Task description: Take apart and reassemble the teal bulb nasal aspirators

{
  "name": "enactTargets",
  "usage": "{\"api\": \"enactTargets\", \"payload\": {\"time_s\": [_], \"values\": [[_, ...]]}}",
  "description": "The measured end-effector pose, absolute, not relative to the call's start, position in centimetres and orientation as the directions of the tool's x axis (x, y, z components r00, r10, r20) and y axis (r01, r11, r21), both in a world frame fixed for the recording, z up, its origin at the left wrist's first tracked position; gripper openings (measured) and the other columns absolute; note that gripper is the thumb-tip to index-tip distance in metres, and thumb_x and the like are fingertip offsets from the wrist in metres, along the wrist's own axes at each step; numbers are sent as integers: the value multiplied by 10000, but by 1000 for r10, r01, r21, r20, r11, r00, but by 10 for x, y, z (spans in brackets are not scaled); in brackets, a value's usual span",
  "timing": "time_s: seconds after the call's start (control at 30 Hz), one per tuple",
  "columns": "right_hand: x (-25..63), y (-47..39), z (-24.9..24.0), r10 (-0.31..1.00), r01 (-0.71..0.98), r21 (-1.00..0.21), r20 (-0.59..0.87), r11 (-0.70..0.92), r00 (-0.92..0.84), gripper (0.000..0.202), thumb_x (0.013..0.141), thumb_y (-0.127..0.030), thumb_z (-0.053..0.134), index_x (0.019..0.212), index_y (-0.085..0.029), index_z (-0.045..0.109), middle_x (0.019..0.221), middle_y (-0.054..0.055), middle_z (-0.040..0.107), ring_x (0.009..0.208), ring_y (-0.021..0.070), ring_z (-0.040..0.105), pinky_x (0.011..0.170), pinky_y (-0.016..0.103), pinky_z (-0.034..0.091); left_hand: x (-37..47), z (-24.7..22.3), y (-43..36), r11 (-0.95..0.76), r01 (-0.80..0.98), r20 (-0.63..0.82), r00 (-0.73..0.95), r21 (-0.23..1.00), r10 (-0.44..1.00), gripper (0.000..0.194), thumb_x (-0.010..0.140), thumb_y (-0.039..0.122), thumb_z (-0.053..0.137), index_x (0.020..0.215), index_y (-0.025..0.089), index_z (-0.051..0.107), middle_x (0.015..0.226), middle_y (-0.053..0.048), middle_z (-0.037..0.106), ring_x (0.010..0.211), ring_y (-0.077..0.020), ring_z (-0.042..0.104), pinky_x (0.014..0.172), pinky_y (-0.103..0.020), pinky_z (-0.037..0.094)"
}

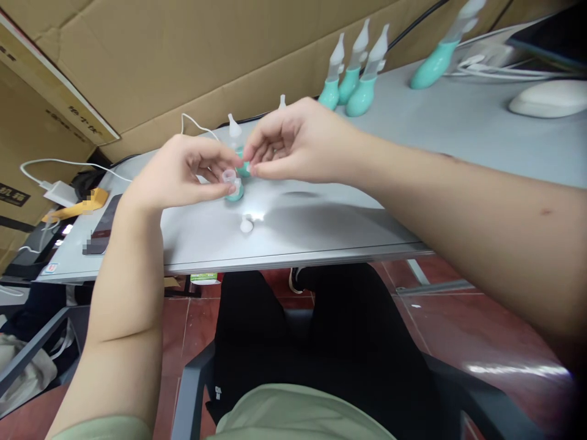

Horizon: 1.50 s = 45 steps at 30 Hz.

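Observation:
A turquoise-bulbed nasal aspirator (pixel 235 194) with a clear open collar and no tip on it is between the thumb and fingers of my left hand (pixel 183 171), just above the desk. Beside it, my right hand (pixel 293 143) has its thumb and forefinger pinched together. Something small and whitish may be at those fingertips, too small to make out. Below both hands a loose white aspirator tip (pixel 246 225) lies on the desk. Right behind my fingers stands another aspirator with a white tip (pixel 234 126), its bulb partly hidden. A further tip (pixel 282 101) shows above my right hand.
Three assembled aspirators (pixel 361 95) stand at the back of the grey desk (pixel 458 134), with another (pixel 435 64) leaning farther right. A white computer mouse (pixel 550 99) is at the right. A dark phone (pixel 106 223), yellow object (pixel 82 205) and white cable lie left. Cardboard (pixel 206 55) walls the back.

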State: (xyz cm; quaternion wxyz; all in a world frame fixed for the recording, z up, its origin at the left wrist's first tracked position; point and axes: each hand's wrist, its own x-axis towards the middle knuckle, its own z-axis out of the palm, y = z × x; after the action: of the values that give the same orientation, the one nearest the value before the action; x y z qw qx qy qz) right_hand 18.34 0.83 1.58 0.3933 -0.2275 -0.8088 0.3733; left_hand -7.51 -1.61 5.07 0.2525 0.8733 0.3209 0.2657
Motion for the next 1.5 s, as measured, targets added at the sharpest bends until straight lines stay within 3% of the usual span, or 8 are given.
{"api": "enactTargets", "payload": {"time_s": [0.1,0.2,0.43,0.67,0.9,1.2,1.37,1.5], "values": [[183,12,9,565,111,-714,439,692,-698,58,848,-160,820,897,-190,816,824,20,771,749,164,680,746,313,549,-77,57,-19,-759,461,361,684,459,634,129,846,320,948,911,246,863,843,-25,827,682,-181,743,654,-353,692],[182,13,4,555,188,-669,389,719,-735,103,837,-106,783,896,-178,826,809,12,768,743,157,679,745,299,536,-79,62,-22,-820,436,442,693,371,569,167,812,361,986,907,281,874,802,-14,805,598,-173,667,580,-378,668],[179,13,0,552,281,-612,312,740,-773,160,832,-59,744,894,-178,830,761,-6,732,711,142,648,696,290,476,-85,65,-25,-754,536,177,758,381,628,136,868,432,936,919,317,885,881,-15,833,650,-196,749,640,-362,634],[174,16,-2,567,365,-570,225,736,-792,111,843,-131,764,899,-200,831,858,6,769,766,159,664,723,298,473,-82,58,-17,-755,600,100,761,264,641,141,853,411,918,940,303,898,763,-5,778,605,-171,665,605,-310,471],[172,15,0,604,460,-547,109,700,-790,112,878,-133,794,966,-179,845,929,35,792,770,161,662,734,313,474,-80,51,-12,-718,645,18,740,263,672,194,832,387,932,979,275,873,725,15,782,588,-178,682,599,-297,467],[184,19,4,589,400,-542,233,739,-774,100,930,-168,785,1001,-156,854,825,4,743,745,133,646,718,283,450,-78,66,-32,-733,630,84,741,258,666,387,830,343,986,1202,280,897,646,55,629,546,-115,508,565,-286,422],[184,17,5,579,372,-546,271,751,-769,118,944,-151,741,976,-156,854,809,-11,745,711,113,629,708,276,454,-71,63,-35,-783,536,68,810,316,582,306,867,319,971,1143,208,902,671,41,698,538,-100,561,575,-285,456],[185,19,3,574,372,-536,275,758,-772,118,939,-156,737,964,-156,852,810,-12,744,697,107,614,701,274,453,-67,53,-30,-785,533,18,824,318,566,141,918,279,874,1053,252,908,709,12,792,543,-135,656,590,-293,491]]}}
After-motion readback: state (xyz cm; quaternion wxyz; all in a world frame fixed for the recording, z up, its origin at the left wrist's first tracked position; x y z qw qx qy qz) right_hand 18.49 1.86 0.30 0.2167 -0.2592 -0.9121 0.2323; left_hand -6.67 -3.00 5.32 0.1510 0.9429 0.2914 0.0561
